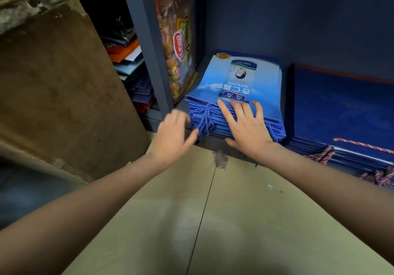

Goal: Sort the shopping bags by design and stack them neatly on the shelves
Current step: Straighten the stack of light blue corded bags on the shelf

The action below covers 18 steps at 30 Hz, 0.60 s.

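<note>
Sky-blue bags (234, 95) sit stacked by design on the shelf (215, 141); my right hand (245, 125) presses spread fingers to square them, left hand (172, 134) hovers spread beside.

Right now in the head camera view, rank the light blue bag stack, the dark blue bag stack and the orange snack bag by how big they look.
1. Dark blue bag stack, though the frame cuts it off on the right.
2. Light blue bag stack, partly covered by the right hand.
3. Orange snack bag, partly hidden by the shelf post.
</note>
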Available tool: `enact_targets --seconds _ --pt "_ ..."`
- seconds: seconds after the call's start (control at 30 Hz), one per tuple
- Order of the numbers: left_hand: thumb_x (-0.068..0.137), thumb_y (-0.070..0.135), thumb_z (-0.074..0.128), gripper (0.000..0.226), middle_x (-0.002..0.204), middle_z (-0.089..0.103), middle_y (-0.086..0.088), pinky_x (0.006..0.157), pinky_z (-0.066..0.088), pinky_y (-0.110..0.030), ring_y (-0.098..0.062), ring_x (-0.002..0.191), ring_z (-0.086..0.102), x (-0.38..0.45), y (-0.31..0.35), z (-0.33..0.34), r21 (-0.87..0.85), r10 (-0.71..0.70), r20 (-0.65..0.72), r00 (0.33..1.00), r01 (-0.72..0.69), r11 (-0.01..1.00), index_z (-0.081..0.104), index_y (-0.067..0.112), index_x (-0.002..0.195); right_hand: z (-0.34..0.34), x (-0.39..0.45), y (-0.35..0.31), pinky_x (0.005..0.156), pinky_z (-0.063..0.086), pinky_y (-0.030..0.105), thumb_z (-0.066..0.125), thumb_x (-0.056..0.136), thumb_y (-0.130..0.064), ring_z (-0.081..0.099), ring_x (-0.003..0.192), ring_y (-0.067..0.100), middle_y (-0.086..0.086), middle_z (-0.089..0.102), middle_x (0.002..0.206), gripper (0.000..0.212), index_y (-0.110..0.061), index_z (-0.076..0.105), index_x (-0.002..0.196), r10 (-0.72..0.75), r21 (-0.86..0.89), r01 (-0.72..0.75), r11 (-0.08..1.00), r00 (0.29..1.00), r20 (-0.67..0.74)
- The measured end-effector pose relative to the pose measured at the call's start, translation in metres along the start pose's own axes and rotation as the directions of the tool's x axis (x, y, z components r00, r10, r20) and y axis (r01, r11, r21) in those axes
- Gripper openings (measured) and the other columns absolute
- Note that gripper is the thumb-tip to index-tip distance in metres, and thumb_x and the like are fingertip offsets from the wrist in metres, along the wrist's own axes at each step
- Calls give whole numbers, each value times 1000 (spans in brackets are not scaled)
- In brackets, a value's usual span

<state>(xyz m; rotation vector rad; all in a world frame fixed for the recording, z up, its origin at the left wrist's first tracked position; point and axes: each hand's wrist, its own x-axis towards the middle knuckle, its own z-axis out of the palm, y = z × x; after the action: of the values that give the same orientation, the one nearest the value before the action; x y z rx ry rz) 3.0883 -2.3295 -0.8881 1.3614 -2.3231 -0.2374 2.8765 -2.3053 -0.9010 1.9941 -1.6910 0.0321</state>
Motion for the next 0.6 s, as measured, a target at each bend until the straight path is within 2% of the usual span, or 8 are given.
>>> enact_targets --seconds 0.1,0.23,0.33,0.4,0.43,0.47,0.53,0.6 --pt "92 33 58 43 119 44 -6 93 36 -27 -15 110 45 20 14 -3 -320 -314 29 949 306 896 46 6 123 -2 0 -1 99 38 53 80 54 -55 54 108 31 16 55 124 121 -13 14 145 2 3 -2 1000 1000 25" --pt "96 26 53 25 106 62 -10 82 40 -32 -27 101 58 36 32 7 -244 -490 49 870 486 839 54 6 109 -5 0 0 98 38 53 82 52 -55 55 108 31 16 55 124 119 -13 24 147 9 -5 -9 1000 998 58" --pt "98 26 46 19 83 59 -8 69 36 -33 -26 78 56 37 36 2 -50 -332 -29 943 331 942 50 10 88 -7 1 0 99 38 53 82 51 -56 55 108 30 15 56 123 119 -13 26 148 11 -5 -10 1000 997 76" --pt "97 29 44 30 67 55 -1 59 37 -30 -20 60 53 28 38 -1 113 11 -131 991 4 994 52 13 74 -8 1 0 100 37 52 80 55 -56 54 110 30 14 54 126 118 -13 23 149 13 -11 -12 1000 994 105" --pt "96 31 41 35 62 58 0 58 39 -28 -20 56 57 23 35 1 246 169 -79 982 -146 958 56 14 70 -9 1 0 102 35 53 79 56 -56 53 112 30 14 53 128 117 -14 21 149 11 -12 -9 1000 993 121" --pt "96 32 39 36 67 63 -1 64 42 -27 -21 61 62 15 33 3 363 259 107 960 -280 889 61 15 72 -12 1 0 103 33 53 78 59 -55 51 114 30 15 51 130 116 -14 18 150 3 -9 -2 1000 991 135" --pt "99 28 36 30 94 68 -3 84 38 -29 -23 88 64 0 20 7 438 144 434 889 -348 829 63 17 92 -13 3 1 107 27 53 73 68 -54 45 121 31 15 44 137 113 -14 7 151 -26 16 24 1000 985 169" --pt "99 29 37 26 104 66 -2 86 39 -30 -23 96 61 -3 6 -1 351 -14 366 931 -124 928 61 18 101 -14 2 3 108 24 53 69 74 -53 42 124 31 16 40 139 109 -14 3 151 -38 43 30 999 981 190"
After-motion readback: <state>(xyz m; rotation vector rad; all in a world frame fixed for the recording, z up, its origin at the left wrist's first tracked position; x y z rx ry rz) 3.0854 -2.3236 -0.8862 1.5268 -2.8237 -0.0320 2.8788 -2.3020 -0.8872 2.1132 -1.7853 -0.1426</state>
